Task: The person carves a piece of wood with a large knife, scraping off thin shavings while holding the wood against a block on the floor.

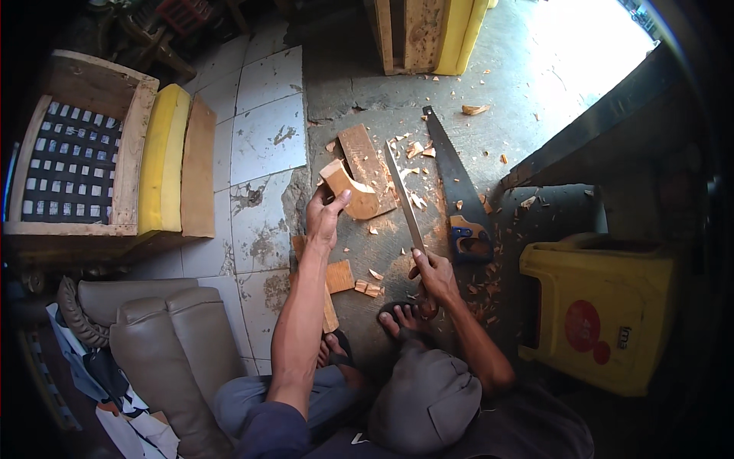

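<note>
My left hand grips a curved, pale-cut block of wood over a flat plank lying on the concrete. In my right hand is a long, narrow steel blade, pointing forward, its tip beside the plank. A handsaw with a blue and wooden handle lies to the right of the blade. Wood chips are scattered around them, and smaller offcuts lie below the curved block, near my feet.
A yellow plastic crate stands at right beneath a dark ledge. At left are a webbed wooden frame with yellow foam and brown padded upholstery. Another foam-covered frame stands at the back. White tiles border the concrete.
</note>
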Demonstrator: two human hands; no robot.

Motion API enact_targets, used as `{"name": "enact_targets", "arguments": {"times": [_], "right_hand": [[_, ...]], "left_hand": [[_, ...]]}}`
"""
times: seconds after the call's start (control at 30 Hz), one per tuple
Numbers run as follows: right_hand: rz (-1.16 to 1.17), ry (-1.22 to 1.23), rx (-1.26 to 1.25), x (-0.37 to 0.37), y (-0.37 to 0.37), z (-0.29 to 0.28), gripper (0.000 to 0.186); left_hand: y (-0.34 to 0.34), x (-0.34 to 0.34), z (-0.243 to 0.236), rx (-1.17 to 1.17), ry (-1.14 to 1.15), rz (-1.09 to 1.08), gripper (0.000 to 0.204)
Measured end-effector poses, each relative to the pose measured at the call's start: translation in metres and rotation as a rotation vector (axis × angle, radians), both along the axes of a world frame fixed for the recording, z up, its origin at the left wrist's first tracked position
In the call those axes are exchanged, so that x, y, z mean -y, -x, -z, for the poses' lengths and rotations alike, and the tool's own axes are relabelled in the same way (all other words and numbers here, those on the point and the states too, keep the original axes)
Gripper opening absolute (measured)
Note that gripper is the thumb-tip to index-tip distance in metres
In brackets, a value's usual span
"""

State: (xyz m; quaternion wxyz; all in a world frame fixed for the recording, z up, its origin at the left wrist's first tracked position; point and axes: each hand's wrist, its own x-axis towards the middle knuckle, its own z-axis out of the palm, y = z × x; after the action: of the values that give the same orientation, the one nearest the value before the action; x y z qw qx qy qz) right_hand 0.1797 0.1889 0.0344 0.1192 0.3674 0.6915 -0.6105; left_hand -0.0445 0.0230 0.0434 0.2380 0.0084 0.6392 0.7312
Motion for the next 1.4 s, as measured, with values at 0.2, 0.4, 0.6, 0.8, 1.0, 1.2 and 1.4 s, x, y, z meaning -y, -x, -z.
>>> {"name": "enact_targets", "arguments": {"times": [0.2, 0.4, 0.6, 0.8, 1.0, 1.2, 1.4], "right_hand": [[-0.061, -0.246, -0.035, 0.007, 0.012, 0.009, 0.044], [-0.088, -0.259, -0.022, -0.003, 0.002, 0.003, 0.043], [-0.008, -0.266, 0.019, -0.001, -0.033, 0.027, 0.046], [-0.139, -0.593, -0.010, 0.000, -0.055, 0.029, 0.043], [-0.186, -0.604, 0.000, -0.015, -0.077, 0.054, 0.052], [-0.189, -0.502, 0.188, -0.018, -0.076, 0.062, 0.062], [-0.175, -0.411, 0.139, 0.000, -0.069, 0.072, 0.077]], "left_hand": [[0.047, -0.003, 0.027, -0.078, 0.416, 0.127, 0.050], [0.063, 0.008, 0.023, -0.082, 0.312, 0.140, 0.060], [0.053, -0.040, 0.045, -0.190, 0.305, -0.028, 0.113], [0.102, -0.070, 0.117, 0.049, 0.504, -0.023, 0.073], [0.125, -0.086, 0.131, -0.100, 0.657, 0.034, 0.112], [0.097, -0.117, 0.113, -0.140, 1.194, 0.171, 0.115], [0.107, -0.117, 0.124, -0.073, 1.128, 0.156, 0.101]]}}
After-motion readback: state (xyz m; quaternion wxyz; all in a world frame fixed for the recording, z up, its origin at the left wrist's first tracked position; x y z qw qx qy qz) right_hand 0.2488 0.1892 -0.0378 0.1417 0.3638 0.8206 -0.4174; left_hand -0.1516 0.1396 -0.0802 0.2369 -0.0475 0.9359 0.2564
